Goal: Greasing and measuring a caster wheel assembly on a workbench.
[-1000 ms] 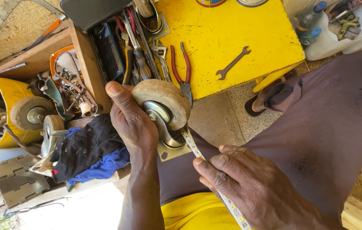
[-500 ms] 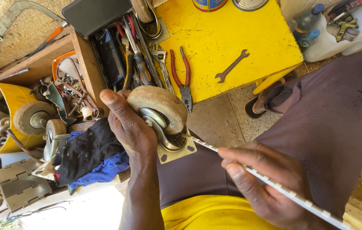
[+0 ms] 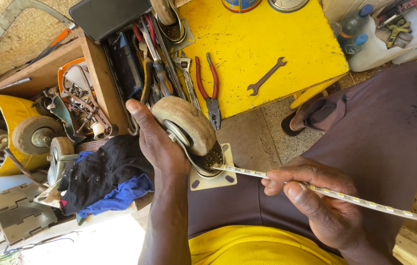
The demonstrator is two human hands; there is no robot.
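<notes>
Our left hand (image 3: 157, 142) wrapped its fingers around the big caster wheel (image 3: 189, 125) above our lap. Our right hand (image 3: 316, 201) pinched a thin metal strip (image 3: 365, 200) touching it. A blue tin (image 3: 240, 5) sat on the yellow table (image 3: 267, 34).

Caster wheel (image 3: 185, 122): tan tread, grey metal plate. Strip (image 3: 346, 197): white with small yellow squares. Table (image 3: 272, 34): yellow. Pliers (image 3: 209, 83): red handles. Cloths (image 3: 113, 179): black over blue. Trousers (image 3: 390, 142): brownish-purple. Bucket (image 3: 12, 115): yellow.
</notes>
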